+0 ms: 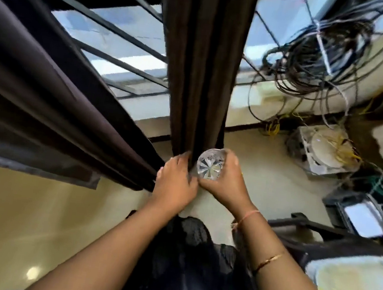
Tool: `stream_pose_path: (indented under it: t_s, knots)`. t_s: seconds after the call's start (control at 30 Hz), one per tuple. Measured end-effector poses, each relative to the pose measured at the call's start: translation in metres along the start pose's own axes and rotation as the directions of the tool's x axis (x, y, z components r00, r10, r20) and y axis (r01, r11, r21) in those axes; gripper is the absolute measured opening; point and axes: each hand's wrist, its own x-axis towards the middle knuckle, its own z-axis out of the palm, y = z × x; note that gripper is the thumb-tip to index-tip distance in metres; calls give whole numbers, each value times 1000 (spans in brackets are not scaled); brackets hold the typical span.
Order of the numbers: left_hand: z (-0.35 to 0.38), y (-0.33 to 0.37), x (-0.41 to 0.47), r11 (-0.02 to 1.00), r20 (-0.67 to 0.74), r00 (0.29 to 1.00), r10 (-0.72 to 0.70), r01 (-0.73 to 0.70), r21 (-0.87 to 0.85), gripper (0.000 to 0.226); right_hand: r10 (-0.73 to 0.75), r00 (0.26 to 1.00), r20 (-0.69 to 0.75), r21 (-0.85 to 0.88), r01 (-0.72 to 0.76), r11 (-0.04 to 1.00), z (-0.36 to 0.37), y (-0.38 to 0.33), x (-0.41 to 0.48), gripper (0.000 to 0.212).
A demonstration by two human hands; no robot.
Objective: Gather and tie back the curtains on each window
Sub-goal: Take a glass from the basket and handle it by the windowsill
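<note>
The curtain (203,72) hung in one soft, heavy bunch before the window (133,28), likely to slide loose. Your left hand (175,182) pinched its folds low down; your right hand (226,184) curled round the hard, slippery-looking glass knob (209,167).

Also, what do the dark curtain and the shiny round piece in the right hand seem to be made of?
The curtain: woven fabric, matte dark brown; it hangs in soft vertical folds. The round piece in the right hand: probably clear glass or acrylic, glossy; its star-shaped facets glint.
</note>
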Motion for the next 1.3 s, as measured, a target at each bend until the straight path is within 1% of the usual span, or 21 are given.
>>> stream_pose_path:
  t_s: [0.13,0.2,0.27,0.33,0.4,0.5,0.6,0.67,0.8,0.93,1.07,1.13,1.23,1.3]
  knots:
    - [29,46,-25,995,36,994,104,-104,10,60,25,999,-45,-41,-27,999,-59,40,-41,65]
    - [51,68,-41,990,48,989,137,-138,30,58,59,995,-74,-70,-64,995,-87,65,-64,74]
    - [81,92,-62,987,102,983,151,-156,44,58,107,987,-120,-85,-117,990,-116,91,-93,81]
    - [114,116,-88,987,176,973,151,-159,36,59,150,978,-147,-78,-163,984,-142,117,-123,84]
    - [148,140,-117,984,257,952,165,-177,25,59,187,966,-176,-51,-199,979,-169,143,-152,87]
    - [191,171,-154,970,357,906,227,-245,6,57,238,944,-228,-11,-247,969,-205,180,-186,86]
    - [225,197,-177,955,423,861,282,-295,-35,53,299,910,-287,-11,-315,949,-236,217,-213,86]
    - [243,207,-186,957,455,849,268,-291,-21,55,337,886,-320,-2,-356,934,-252,241,-225,86]
    - [270,211,-199,975,438,879,187,-219,24,65,392,839,-377,56,-402,914,-271,284,-238,84]
    - [293,205,-205,994,467,884,26,-73,84,70,459,801,-384,109,-454,884,-274,316,-230,82]
    - [313,203,-201,991,467,874,-133,118,62,69,482,809,-337,81,-485,871,-268,341,-217,84]
    - [322,204,-199,978,483,852,-201,204,48,69,488,814,-314,82,-488,869,-265,351,-212,86]
    - [335,204,-195,954,494,819,-291,287,86,74,494,818,-294,106,-486,868,-259,364,-207,87]
    - [339,202,-192,943,481,813,-329,313,117,72,489,823,-287,126,-474,871,-256,369,-204,86]
